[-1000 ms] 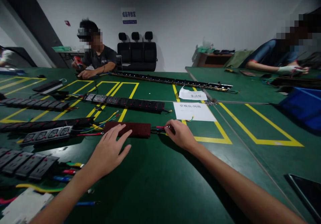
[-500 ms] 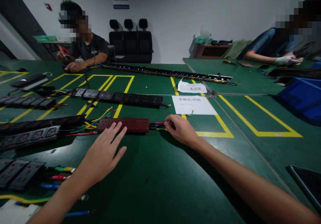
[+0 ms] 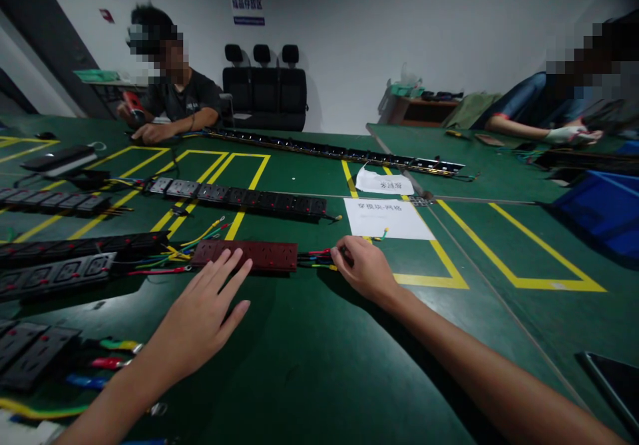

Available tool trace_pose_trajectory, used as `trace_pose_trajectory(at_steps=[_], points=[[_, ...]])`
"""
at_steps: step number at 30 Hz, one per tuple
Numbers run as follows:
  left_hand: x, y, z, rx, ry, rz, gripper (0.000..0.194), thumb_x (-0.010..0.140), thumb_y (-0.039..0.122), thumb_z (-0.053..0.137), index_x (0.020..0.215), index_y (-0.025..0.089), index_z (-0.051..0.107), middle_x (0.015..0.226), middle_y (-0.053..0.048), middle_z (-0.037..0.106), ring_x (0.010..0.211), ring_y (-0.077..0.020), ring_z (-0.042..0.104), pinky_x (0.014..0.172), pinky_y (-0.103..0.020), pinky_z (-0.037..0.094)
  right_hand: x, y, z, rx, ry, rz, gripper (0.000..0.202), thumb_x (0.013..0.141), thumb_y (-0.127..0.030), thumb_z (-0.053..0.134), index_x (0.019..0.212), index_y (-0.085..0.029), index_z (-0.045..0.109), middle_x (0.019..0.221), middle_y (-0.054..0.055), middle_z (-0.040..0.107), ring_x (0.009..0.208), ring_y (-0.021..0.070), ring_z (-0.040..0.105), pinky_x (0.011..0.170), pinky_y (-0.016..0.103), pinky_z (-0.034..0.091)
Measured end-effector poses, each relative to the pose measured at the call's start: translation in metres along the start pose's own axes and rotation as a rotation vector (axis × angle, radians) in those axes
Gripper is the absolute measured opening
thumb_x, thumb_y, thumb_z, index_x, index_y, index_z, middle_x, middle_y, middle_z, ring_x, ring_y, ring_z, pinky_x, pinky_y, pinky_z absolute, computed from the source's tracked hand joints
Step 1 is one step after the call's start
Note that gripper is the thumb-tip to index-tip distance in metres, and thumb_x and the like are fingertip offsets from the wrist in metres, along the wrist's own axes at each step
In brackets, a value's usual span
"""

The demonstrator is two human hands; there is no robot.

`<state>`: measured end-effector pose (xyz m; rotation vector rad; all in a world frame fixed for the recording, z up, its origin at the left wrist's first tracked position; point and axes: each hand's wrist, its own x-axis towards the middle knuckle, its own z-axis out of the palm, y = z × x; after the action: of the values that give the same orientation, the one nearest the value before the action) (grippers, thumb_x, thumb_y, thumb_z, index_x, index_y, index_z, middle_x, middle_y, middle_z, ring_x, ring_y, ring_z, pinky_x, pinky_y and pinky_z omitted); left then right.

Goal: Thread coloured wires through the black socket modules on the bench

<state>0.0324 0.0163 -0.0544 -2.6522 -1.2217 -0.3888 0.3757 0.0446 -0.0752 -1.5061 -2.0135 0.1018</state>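
A dark red socket strip (image 3: 273, 256) lies across the green table in front of me, with wires coming out of both ends. The fingers of my left hand (image 3: 207, 305) are stretched out and rest over the strip's front left part. At its right end, my right hand (image 3: 367, 267) is closed, thumb against fingers, around the ends of the red, black and yellow-green wires (image 3: 317, 259). Their tips are hidden by my fingers. More wires with yellow and red lugs (image 3: 200, 232) spread from the strip's left end.
Black socket strips (image 3: 239, 197) lie behind and to the left (image 3: 54, 275). White paper sheets (image 3: 387, 219), yellow tape outlines (image 3: 434, 282) and a long black strip (image 3: 329, 149) are farther back. A blue bin (image 3: 599, 215) stands right. Two people (image 3: 182, 102) work across the table.
The view has tipped slightly, so most things sit a little lower. My left hand stays over the strip, and my right hand stays at the wire ends with little visible movement.
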Motion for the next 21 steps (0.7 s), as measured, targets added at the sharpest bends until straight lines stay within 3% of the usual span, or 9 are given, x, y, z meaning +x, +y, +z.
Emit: trace_pose_trajectory(at_steps=[5,10,16,21], points=[[0.0003,0.0002,0.0004,0.016,-0.004,0.001,0.065,0.103,0.049,0.04,0.159,0.018,0.035,0.163,-0.014,0.038,0.149,-0.0352,0.038,0.116,-0.059,0.042,-0.0016,0.0001,0.0006,-0.034,0.002,-0.051,0.025,0.102,-0.038,0.045,0.091,-0.022,0.06,0.084,0.007,0.068,0.079,0.0212,0.061,0.07,0.031,0.039],[0.001,0.0004,0.0008,0.01,0.001,-0.01,0.064,0.103,0.051,0.038,0.158,0.018,0.038,0.163,-0.014,0.039,0.15,-0.0347,0.037,0.117,-0.058,0.041,-0.0006,-0.0012,0.0004,-0.118,0.003,0.056,0.028,0.101,-0.043,0.048,0.085,-0.023,0.058,0.073,0.003,0.065,0.065,0.0188,0.057,0.061,0.03,0.032],[0.0003,-0.0006,0.0011,0.023,0.0,0.004,0.065,0.103,0.051,0.037,0.159,0.018,0.036,0.163,-0.015,0.038,0.149,-0.0356,0.039,0.115,-0.059,0.042,0.0016,-0.0027,0.0008,-0.211,-0.129,0.081,0.041,0.104,-0.044,0.041,0.072,-0.023,0.056,0.062,0.002,0.062,0.052,0.0158,0.05,0.055,0.031,0.019],[-0.0002,-0.001,0.001,0.061,-0.001,0.016,0.065,0.103,0.05,0.036,0.159,0.015,0.037,0.162,-0.017,0.039,0.149,-0.036,0.039,0.113,-0.06,0.044,0.0024,-0.0026,0.0008,-0.221,-0.154,0.076,0.041,0.104,-0.042,0.04,0.071,-0.022,0.056,0.062,0.002,0.063,0.052,0.0152,0.05,0.055,0.031,0.015]])
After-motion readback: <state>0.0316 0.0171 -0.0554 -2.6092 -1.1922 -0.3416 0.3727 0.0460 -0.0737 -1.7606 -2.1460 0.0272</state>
